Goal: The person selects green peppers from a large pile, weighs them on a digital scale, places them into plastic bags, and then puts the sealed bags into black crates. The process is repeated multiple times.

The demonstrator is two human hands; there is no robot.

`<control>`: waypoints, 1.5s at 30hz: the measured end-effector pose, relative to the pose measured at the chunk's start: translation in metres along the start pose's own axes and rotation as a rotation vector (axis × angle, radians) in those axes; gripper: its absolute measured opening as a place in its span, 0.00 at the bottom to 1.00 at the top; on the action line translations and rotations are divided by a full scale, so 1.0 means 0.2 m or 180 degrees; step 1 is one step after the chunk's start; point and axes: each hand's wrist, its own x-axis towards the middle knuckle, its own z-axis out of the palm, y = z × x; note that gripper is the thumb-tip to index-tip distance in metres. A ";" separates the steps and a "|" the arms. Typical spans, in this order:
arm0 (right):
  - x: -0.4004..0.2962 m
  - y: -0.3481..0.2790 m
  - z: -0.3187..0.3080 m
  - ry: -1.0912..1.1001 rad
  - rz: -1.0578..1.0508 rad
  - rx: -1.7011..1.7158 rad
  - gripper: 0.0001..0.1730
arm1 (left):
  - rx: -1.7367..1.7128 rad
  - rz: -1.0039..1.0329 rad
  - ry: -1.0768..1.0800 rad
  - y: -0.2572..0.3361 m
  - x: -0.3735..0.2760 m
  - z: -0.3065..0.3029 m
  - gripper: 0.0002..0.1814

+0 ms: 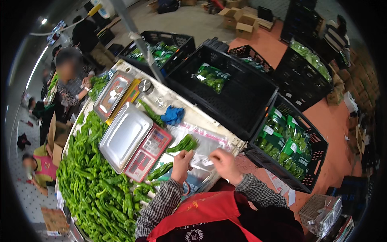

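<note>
My left hand (pixel 181 165) is closed with its fingertips at a small white piece (pixel 201 160), perhaps a label or clear film, above the stack of clear plastic bags (pixel 208 142). Across from it, my right hand (pixel 225 165) has curled fingers near the other side of that piece; whether it grips anything is unclear. A bunch of green peppers (pixel 185 143) lies on the bags just beyond my left hand. To the left stands a red digital scale (pixel 148 151) with a bare steel pan (pixel 127 136). A large heap of green peppers (pixel 96 187) spreads along the left.
A black crate (pixel 223 106) holding one bag of greens (pixel 211 77) adjoins the table's far edge. Another crate (pixel 317 157) with several packed bags (pixel 284 142) stands at right. A second scale (pixel 113 95), a blue cloth (pixel 173 115) and a metal post (pixel 142 48) are beyond. A person (pixel 71 75) works across the table.
</note>
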 end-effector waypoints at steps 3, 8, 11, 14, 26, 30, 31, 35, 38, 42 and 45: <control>-0.02 0.08 -0.04 0.0321 0.0604 0.0502 0.03 | -0.0259 -0.0048 -0.0162 -0.01 0.07 -0.04 0.16; -0.04 0.16 -0.17 0.0626 0.1236 0.0821 0.02 | 0.0079 0.0065 -0.0429 0.05 0.15 0.05 0.17; -0.03 0.15 -0.22 0.0751 0.1226 0.1049 0.02 | 0.0362 -0.0125 -0.0699 0.07 0.17 0.12 0.25; -0.03 0.16 -0.23 0.0752 0.1186 0.0963 0.02 | 0.0562 -0.0662 -0.1162 0.08 0.14 0.20 0.32; -0.04 0.13 -0.20 0.0382 0.0643 0.0418 0.03 | 0.0133 -0.0012 -0.1218 0.04 0.20 0.25 0.10; -0.04 0.09 -0.19 0.0500 0.0774 0.0206 0.04 | 0.0317 0.0278 -0.0724 0.05 0.20 0.25 0.10; -0.04 0.10 -0.18 0.0564 0.0689 0.0135 0.04 | 0.0286 0.0293 -0.0636 0.04 0.20 0.24 0.10; -0.10 0.18 -0.16 0.1009 0.0884 0.0374 0.04 | 0.0472 0.0342 -0.0180 0.04 0.23 0.26 0.09; -0.12 0.30 -0.18 0.1272 0.1208 0.0973 0.05 | 0.0403 0.0329 -0.0130 -0.04 0.37 0.17 0.06; -0.18 0.40 -0.32 0.1456 0.1411 0.1242 0.04 | -0.0387 -0.0096 -0.0190 -0.02 0.50 0.16 0.04; -0.23 0.49 -0.44 0.1798 0.1450 0.1142 0.03 | -0.0420 -0.0045 -0.0289 0.03 0.58 0.19 0.07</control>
